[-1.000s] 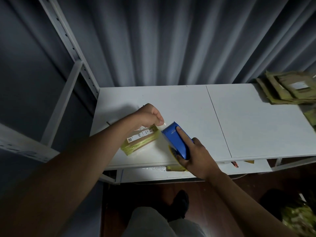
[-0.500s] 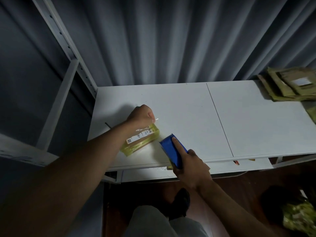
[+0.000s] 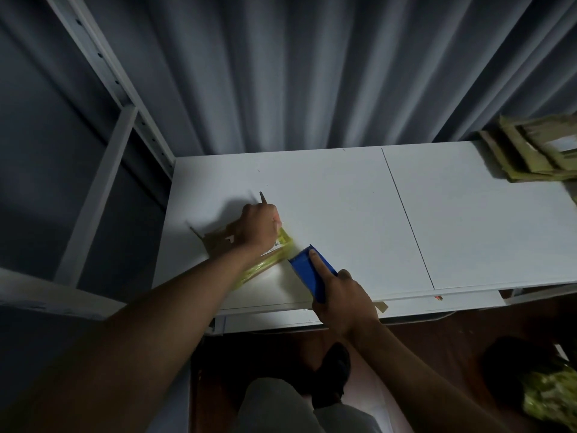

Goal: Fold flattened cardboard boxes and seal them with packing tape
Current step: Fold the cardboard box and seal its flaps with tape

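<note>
white table (image 3: 343, 214) under a grey curtain (image 3: 281, 73): left hand (image 3: 257, 228) curled, pinning the box (image 3: 268, 267) near the front-left edge, right hand (image 3: 342, 295) wrapped round the blue dispenser (image 3: 309, 275), forefinger along it; risk: box sliding, tape wrinkling.

White table (image 3: 343, 214) with small taped box (image 3: 268, 264), flattened cardboard stack (image 3: 527, 157) far right.

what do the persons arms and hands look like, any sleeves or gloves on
Both forearms are bare as far up as the view shows; no sleeves reach into the frame. The left hand and the right hand wear no gloves. No watch, bracelet or ring shows on either, though the dim light would hide small details. Below the arms, light grey trousers and a dark shoe are visible.
</note>
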